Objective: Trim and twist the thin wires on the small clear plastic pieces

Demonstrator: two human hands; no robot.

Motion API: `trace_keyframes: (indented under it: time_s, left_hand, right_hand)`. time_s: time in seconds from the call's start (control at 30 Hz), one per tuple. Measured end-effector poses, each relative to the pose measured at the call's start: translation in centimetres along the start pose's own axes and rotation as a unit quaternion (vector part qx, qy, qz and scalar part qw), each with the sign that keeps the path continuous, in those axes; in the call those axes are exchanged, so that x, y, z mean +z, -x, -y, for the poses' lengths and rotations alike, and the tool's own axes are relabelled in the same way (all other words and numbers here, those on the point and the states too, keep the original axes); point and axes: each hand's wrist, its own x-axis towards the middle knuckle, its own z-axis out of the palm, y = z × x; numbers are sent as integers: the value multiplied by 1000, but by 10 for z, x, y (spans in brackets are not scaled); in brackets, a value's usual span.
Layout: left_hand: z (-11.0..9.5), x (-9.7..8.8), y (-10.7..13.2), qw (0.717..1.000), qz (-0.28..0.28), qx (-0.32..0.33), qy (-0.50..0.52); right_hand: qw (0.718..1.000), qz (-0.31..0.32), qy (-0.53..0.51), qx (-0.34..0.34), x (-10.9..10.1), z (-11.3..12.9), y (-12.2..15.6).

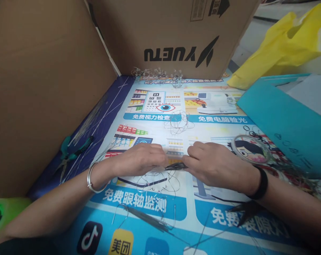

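My left hand (pixel 147 158) is closed, its fingertips pinched at the left end of a short, dark, shiny strip (pixel 175 166). At the other end of this strip, the thumb and fingers of my right hand (pixel 216 164) are closed on it. I cannot make out what the strip is. Something clear shows by the left fingertips. Beneath the hands, a tangle of thin wire (pixel 160 182) curls over the printed sheet. Nearer to me lies a bundle of straight thin wires (pixel 150 218). Past my hands is another loose wire tangle (pixel 179 122).
Cardboard walls (pixel 173 32) stand at the back and left. Teal-handled pliers (pixel 67 150) lie beside straight wires (pixel 88 122) at left. To the right are a roll of clear tape (pixel 251 148), a turquoise folder (pixel 288 120) and a yellow bag (pixel 280 49). Small wire pieces (pixel 160 73) line the back.
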Motion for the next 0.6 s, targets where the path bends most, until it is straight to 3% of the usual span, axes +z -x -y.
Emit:
trace_keyframes:
  time_s: [0.6]
  left_hand:
    - [2,2,2,996,-34,-50,-65]
  right_hand:
    - [998,-27,18,58,2,7,2]
